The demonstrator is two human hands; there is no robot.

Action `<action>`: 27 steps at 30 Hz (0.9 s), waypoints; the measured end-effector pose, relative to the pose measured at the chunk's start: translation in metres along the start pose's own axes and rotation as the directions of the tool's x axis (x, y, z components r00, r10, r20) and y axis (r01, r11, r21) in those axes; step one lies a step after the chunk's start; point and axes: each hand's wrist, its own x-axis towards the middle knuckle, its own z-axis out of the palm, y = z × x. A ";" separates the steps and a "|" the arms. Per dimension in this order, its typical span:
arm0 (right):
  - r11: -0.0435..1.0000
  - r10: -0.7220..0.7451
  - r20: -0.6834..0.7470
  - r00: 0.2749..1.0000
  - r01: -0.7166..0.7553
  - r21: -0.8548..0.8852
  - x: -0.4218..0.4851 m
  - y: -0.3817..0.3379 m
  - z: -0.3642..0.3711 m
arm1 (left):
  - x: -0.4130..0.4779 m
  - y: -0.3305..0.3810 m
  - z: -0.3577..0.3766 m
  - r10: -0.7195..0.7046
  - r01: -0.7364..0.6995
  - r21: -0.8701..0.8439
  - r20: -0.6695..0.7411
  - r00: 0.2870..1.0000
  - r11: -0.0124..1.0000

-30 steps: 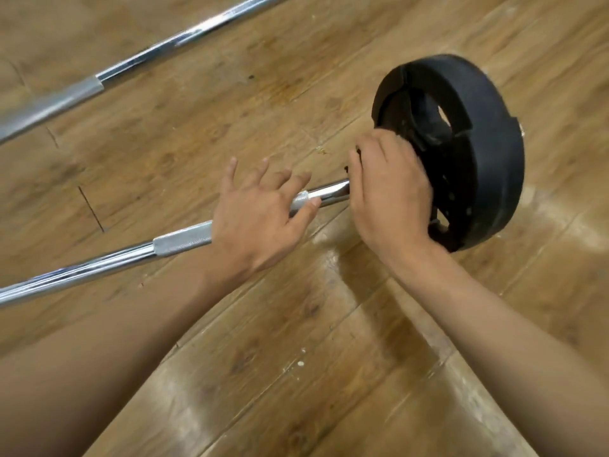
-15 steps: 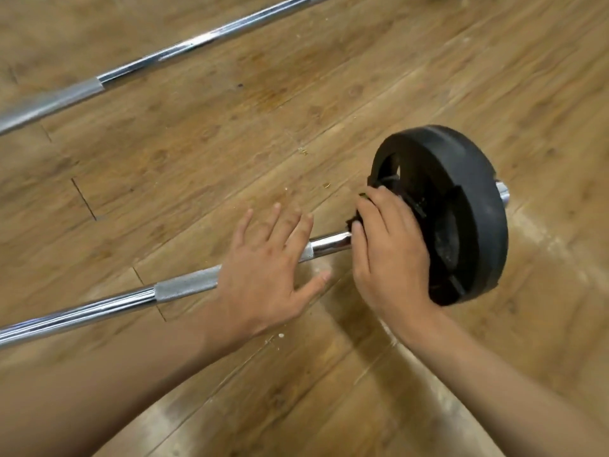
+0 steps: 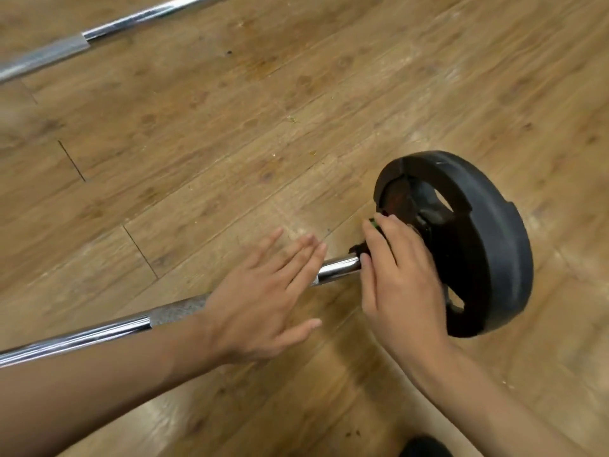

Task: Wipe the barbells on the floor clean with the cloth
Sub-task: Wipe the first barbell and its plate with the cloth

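Observation:
A chrome barbell bar (image 3: 82,338) lies on the wooden floor, running from the left edge to a black weight plate (image 3: 487,245) at the right. My left hand (image 3: 263,298) rests flat on the bar with straight fingers, just left of the plate. My right hand (image 3: 395,278) is curled round a small dark cloth (image 3: 357,249) with a green edge, pressed against the bar where it meets the plate's inner face. Most of the cloth is hidden under the fingers.
A second chrome bar (image 3: 99,31) lies across the top left of the floor. A dark round object (image 3: 425,446) shows at the bottom edge. Small crumbs dot the floorboards (image 3: 296,120).
The view has shifted, so bar and plate sit lower and further right. My left fingers have straightened over the bar. My right hand stays at the plate's hub with the cloth.

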 end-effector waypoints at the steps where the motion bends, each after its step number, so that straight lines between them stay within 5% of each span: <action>1: 0.999 0.016 0.022 1.000 -0.015 -0.038 0.007 -0.004 -0.002 | -0.002 0.000 -0.001 0.048 -0.048 0.000 0.004 0.999 0.999; 4: 0.959 0.183 0.252 0.950 -0.116 -0.258 0.042 -0.015 -0.002 | -0.005 0.003 -0.005 0.129 -0.129 0.004 -0.009 0.992 0.992; 6: 0.950 0.203 0.275 0.940 -0.121 -0.286 0.044 -0.015 -0.004 | -0.006 0.004 -0.007 0.218 -0.217 0.043 -0.005 0.976 0.975; 10: 0.996 0.081 -0.026 0.996 -0.080 0.044 -0.030 -0.006 -0.005 | -0.009 0.011 -0.008 0.289 -0.287 0.080 -0.011 0.957 0.955; 12: 0.998 0.047 -0.019 0.999 -0.046 0.037 -0.048 0.001 -0.009 | -0.012 0.019 -0.007 0.289 -0.287 0.068 -0.011 0.957 0.955; 18: 0.956 0.226 0.308 0.924 -0.149 -0.255 0.025 -0.020 -0.013 | -0.016 0.024 -0.008 0.297 -0.297 0.022 -0.009 0.955 0.955; 22: 0.996 0.080 -0.038 0.996 -0.081 -0.048 -0.031 -0.003 -0.003 | -0.014 0.023 -0.011 0.303 -0.302 0.040 -0.014 0.953 0.952; 27: 1.000 0.026 -0.143 0.989 -0.027 -0.009 -0.042 0.006 0.012 | -0.011 0.019 -0.011 0.275 -0.274 0.028 -0.032 0.961 0.961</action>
